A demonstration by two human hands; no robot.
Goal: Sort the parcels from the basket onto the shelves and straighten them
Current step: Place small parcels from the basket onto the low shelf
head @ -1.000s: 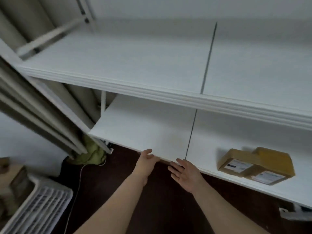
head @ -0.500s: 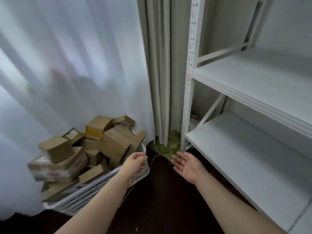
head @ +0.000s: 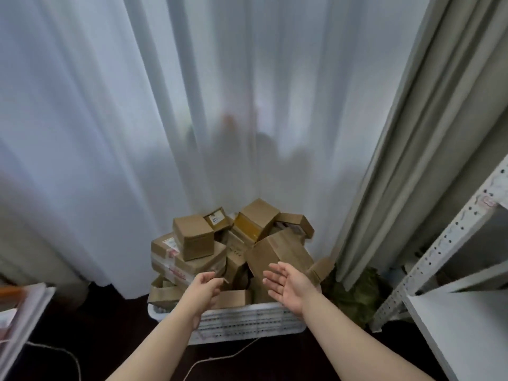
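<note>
Head view: both bare forearms reach forward over a dark floor (head: 110, 339) toward a basket of parcels.
Floor cord: a thin pale cord (head: 220, 358) snakes across the floor just in front of the basket.
Left hand (head: 204, 288): it is over the basket's near rim with the fingers loosely curled toward the thumb and nothing between them. Whether the fingertips touch the cardboard just beyond cannot be told.
Right hand (head: 288, 284): the palm faces inward, the fingers are straight and slightly spread, and it holds nothing. It hovers just in front of the large tilted box.
Basket: a white slatted plastic basket (head: 247, 320) stands on the floor, close to the curtain.
Parcels: brown cardboard parcels (head: 233, 248) are heaped in the basket, well above its rim. A cube-shaped brown box (head: 193, 237) sits on top at the left. A large tilted brown box (head: 280, 251) leans at the right.
Shelving: a white metal shelf unit (head: 453, 243) with a perforated upright stands at the right edge.
Green cloth: a crumpled green cloth (head: 354, 292) lies between the basket and the shelf upright.
Curtains: a sheer white curtain (head: 137, 119) hangs behind the basket. A heavier grey-beige drape (head: 426, 133) hangs to its right.
</note>
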